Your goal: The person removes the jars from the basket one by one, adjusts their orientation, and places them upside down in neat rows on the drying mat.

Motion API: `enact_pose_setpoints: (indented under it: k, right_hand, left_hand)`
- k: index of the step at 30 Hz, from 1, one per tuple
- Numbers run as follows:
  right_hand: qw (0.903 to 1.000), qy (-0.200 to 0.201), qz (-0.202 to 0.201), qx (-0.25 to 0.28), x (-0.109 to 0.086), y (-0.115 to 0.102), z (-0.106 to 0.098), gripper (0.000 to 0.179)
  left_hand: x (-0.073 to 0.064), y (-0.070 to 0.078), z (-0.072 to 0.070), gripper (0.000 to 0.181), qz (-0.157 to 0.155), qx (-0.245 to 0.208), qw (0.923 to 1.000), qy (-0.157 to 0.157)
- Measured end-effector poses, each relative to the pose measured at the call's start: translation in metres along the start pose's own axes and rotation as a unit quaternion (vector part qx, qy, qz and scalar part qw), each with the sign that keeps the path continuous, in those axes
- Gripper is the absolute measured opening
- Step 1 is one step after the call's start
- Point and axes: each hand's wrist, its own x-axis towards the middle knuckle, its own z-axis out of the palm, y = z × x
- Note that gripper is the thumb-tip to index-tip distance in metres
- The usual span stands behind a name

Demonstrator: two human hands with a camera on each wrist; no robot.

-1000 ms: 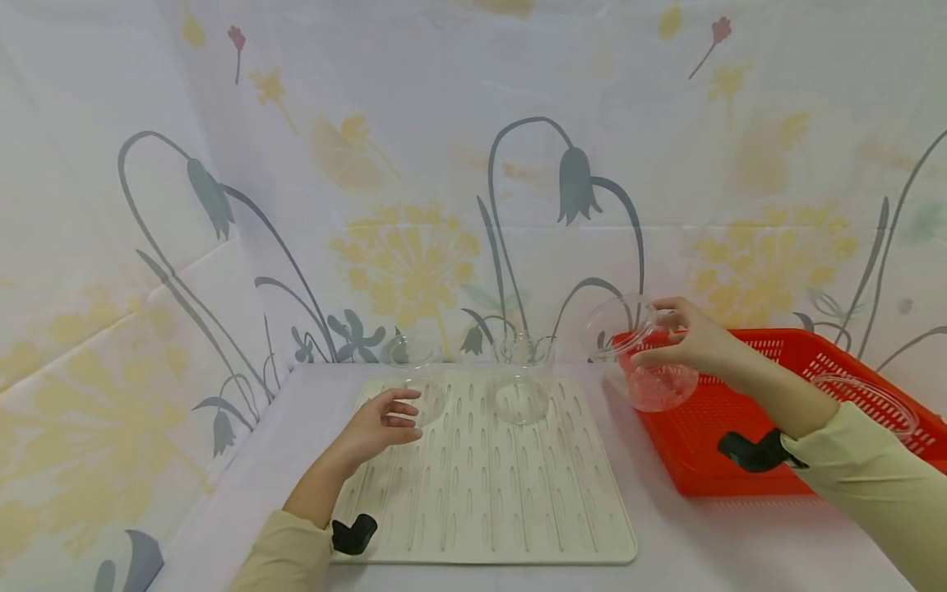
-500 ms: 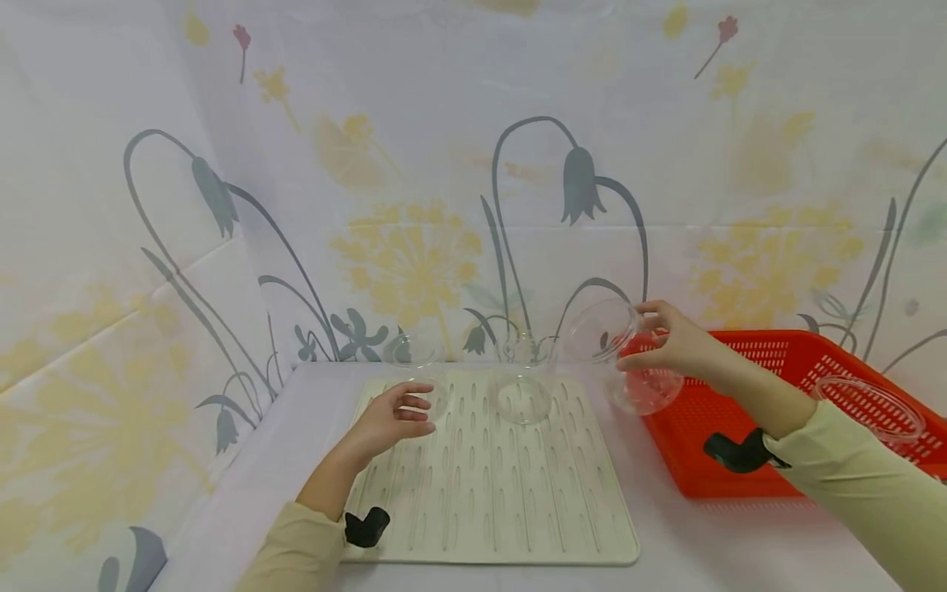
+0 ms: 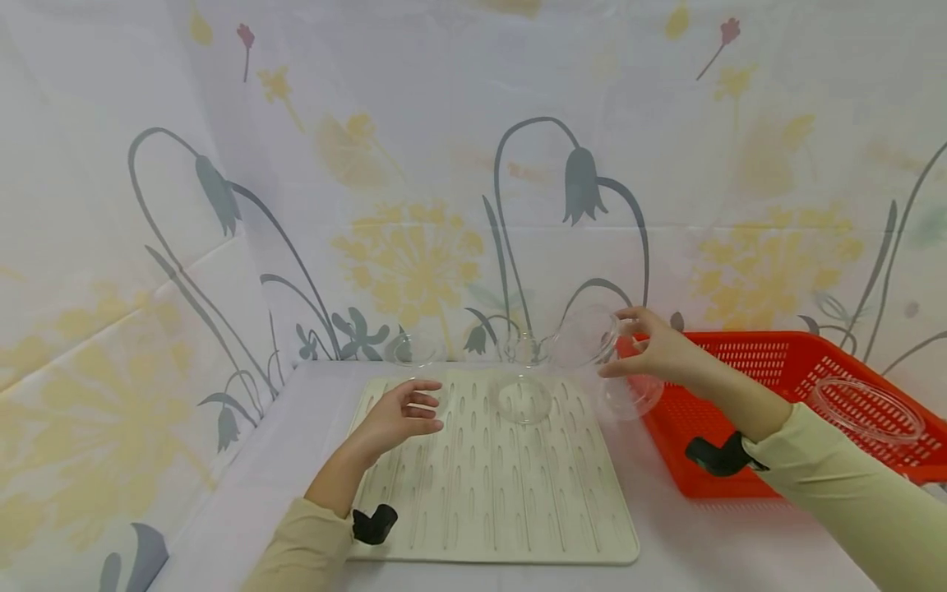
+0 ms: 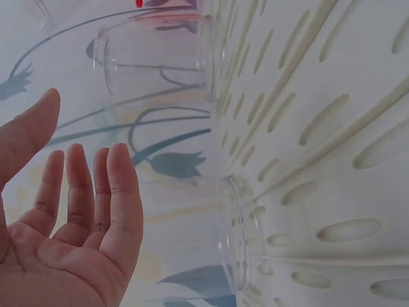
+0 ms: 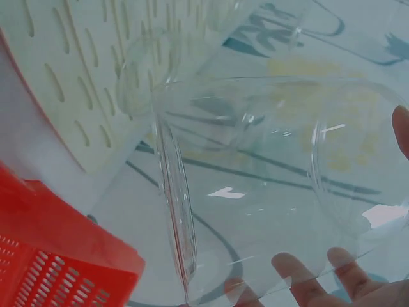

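My right hand grips a clear jar, thumb on one side and fingers on the other. In the head view this jar hangs tilted between the drying mat and the red basket. Two more clear jars stand on the mat's far part: a middle jar and a left jar, partly hidden by my left hand. That hand hovers over the mat's left side, fingers loosely bent, holding nothing. In the left wrist view, the near jar meets the mat beside the fingers, apart from them.
The red perforated basket stands right of the mat, with a clear round-rimmed container in it. A flower-printed cloth hangs behind and to the left. Dark devices sit at both wrists.
My right hand has carried the jar leftward, away from the basket and toward the mat. My left hand has shifted slightly right and up. The jars on the mat stay put.
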Motion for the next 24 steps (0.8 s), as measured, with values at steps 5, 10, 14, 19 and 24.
enact_pose_setpoints:
  k: [5, 10, 14, 19, 24]
  right_hand:
    - [1.0000, -0.006, -0.008, 0.000, 0.002, -0.003, 0.006, 0.095]
    - [0.9998, -0.013, -0.016, -0.001, 0.001, -0.006, 0.012, 0.095]
    - [0.9996, -0.017, -0.024, -0.004, 0.000, -0.008, 0.017, 0.094]
    - [0.9995, -0.018, -0.026, 0.000, 0.001, -0.010, 0.022, 0.093]
    - [0.9994, -0.023, -0.025, 0.006, 0.002, -0.013, 0.028, 0.094]
  left_hand:
    - [0.002, 0.002, 0.003, 0.053, -0.008, -0.012, 0.9999, -0.004]
    - [0.005, 0.005, 0.007, 0.052, -0.013, -0.011, 0.9999, -0.004]
    - [0.006, 0.008, 0.010, 0.053, -0.008, -0.011, 0.9999, -0.009]
    - [0.008, 0.010, 0.013, 0.056, -0.003, -0.012, 0.9998, -0.016]
    - [0.012, 0.009, 0.016, 0.058, -0.003, -0.020, 0.9995, -0.023]
